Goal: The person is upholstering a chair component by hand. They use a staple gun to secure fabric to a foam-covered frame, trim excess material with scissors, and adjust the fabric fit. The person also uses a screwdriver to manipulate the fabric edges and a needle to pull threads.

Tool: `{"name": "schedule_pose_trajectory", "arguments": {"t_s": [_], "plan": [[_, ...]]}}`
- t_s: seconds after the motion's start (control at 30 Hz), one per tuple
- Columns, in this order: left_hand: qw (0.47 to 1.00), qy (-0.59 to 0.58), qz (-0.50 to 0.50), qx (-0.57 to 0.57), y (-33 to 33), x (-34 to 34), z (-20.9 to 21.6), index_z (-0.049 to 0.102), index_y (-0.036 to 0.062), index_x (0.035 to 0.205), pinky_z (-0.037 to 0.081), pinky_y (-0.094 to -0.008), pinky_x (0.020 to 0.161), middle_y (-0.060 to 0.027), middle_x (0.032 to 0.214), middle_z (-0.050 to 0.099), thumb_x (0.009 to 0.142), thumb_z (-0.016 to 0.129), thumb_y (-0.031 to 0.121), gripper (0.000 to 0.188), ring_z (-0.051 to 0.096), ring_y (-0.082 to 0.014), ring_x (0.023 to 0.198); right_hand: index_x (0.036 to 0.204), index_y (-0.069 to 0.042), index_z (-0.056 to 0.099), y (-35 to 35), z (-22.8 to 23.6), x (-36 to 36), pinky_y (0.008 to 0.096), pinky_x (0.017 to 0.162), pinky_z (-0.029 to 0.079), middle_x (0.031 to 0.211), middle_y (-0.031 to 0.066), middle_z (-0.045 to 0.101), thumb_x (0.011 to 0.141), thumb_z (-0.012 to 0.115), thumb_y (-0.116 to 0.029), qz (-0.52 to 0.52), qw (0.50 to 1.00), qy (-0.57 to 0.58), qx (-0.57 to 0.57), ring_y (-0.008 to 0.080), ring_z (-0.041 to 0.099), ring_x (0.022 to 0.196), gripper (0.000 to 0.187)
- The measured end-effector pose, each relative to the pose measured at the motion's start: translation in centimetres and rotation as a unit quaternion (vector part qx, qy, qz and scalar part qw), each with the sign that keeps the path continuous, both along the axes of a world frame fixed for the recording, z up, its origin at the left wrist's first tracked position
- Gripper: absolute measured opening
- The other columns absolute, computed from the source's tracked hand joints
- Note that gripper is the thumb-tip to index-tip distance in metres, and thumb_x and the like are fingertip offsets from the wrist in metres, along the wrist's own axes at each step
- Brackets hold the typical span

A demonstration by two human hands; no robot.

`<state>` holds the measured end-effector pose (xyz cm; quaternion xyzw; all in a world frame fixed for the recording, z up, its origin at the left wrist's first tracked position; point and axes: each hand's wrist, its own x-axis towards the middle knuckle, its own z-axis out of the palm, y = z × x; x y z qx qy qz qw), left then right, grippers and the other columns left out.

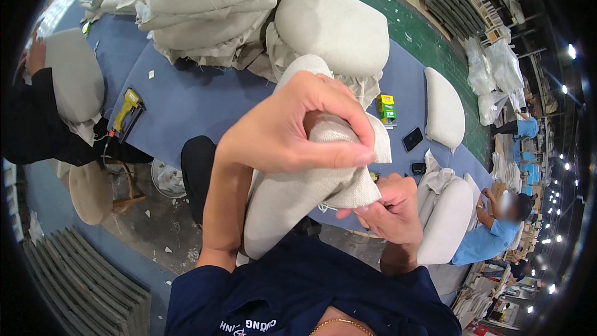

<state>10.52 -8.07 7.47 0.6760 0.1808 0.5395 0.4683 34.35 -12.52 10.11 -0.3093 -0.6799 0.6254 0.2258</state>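
Note:
A beige fabric-covered seat cushion (273,211) stands on edge close to my body, tilted. My left hand (298,127) reaches over it, closed, pinching a fold of its cover between thumb and fingers. A loose fabric flap (357,191) hangs from that fold. Just below, my right hand (395,211) is closed with its fingertips at the flap's lower edge. White loose threads show beside those fingertips. The right hand's inner side is partly hidden, and a small yellow and black thing peeks out above it.
Stacked beige cushions (205,12) stand on the blue table (180,106). A yellow staple gun (127,112) lies left; a green-yellow box (386,109) and phone (412,139) lie right. One person's hand (37,53) holds a cushion; another person (497,224) works at the right.

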Motion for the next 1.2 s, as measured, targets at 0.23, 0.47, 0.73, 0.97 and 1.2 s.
{"name": "schedule_pose_trajectory", "arguments": {"t_s": [0.23, 0.47, 0.73, 0.97, 1.2], "plan": [[0.998, 0.043, 0.031, 0.035, -1.6, 3.2, -0.5, 0.072, 0.0109, 0.08, 0.039, -0.033, 0.094, 0.0009, 0.079, 0.072, 0.075, 0.08, 0.007, 0.01, 0.065, -0.0137, 0.077, 0.093, 0.004, 0.076, -4.4, -1.3, -0.2, 0.0219, 0.046, 0.032, 0.058, 0.0013, 0.059, 0.101, 0.059, -0.008, -0.122, 0.983, 0.107, -0.09, 0.004, 0.049, 0.05, 0.023], [0.999, 0.024, 0.003, 0.039, -1.7, 2.4, -0.5, 0.072, 0.0092, 0.08, 0.041, -0.032, 0.09, 0.0009, 0.081, 0.072, 0.075, 0.08, 0.006, 0.009, 0.064, -0.0151, 0.077, 0.093, 0.005, 0.076, -4.6, -1.7, 0.1, 0.023, 0.05, 0.042, 0.063, 0.0074, 0.069, 0.095, 0.063, -0.003, -0.109, 0.991, 0.015, 0.076, 0.0085, 0.06, 0.051, 0.015], [0.997, 0.031, 0.02, 0.071, -2.3, 2.1, -0.2, 0.072, 0.0098, 0.081, 0.04, -0.0345, 0.092, 0.0005, 0.082, 0.072, 0.073, 0.079, 0.005, 0.011, 0.065, -0.0163, 0.08, 0.08, 0.005, 0.073, -4.8, -4.6, -1.0, 0.0244, 0.046, 0.042, 0.064, 0.0091, 0.069, 0.093, 0.064, -0.008, -0.147, 0.971, 0.113, 0.15, 0.0105, 0.058, 0.05, 0.021], [0.994, 0.045, 0.063, 0.08, -2.5, 1.6, -0.3, 0.071, 0.0112, 0.08, 0.04, -0.0357, 0.096, 0.001, 0.081, 0.071, 0.071, 0.08, 0.005, 0.014, 0.066, -0.0163, 0.081, 0.077, 0.006, 0.071, -4.3, -5.4, -2.5, 0.0255, 0.042, 0.04, 0.058, 0.0088, 0.065, 0.095, 0.067, -0.014, -0.168, 0.968, 0.149, 0.115, 0.0108, 0.055, 0.046, 0.027], [0.992, 0.095, 0.033, 0.073, -2.4, -1.8, 0.7, 0.07, 0.0112, 0.08, 0.043, -0.0333, 0.085, 0.001, 0.077, 0.068, 0.074, 0.08, 0.012, 0.012, 0.061, -0.0193, 0.076, 0.085, 0.007, 0.073, -4.0, -4.8, -1.6, 0.0235, 0.047, 0.039, 0.051, 0.002, 0.056, 0.102, 0.062, -0.019, -0.031, 0.986, 0.16, -0.035, 0.0068, 0.048, 0.045, 0.033]]}}
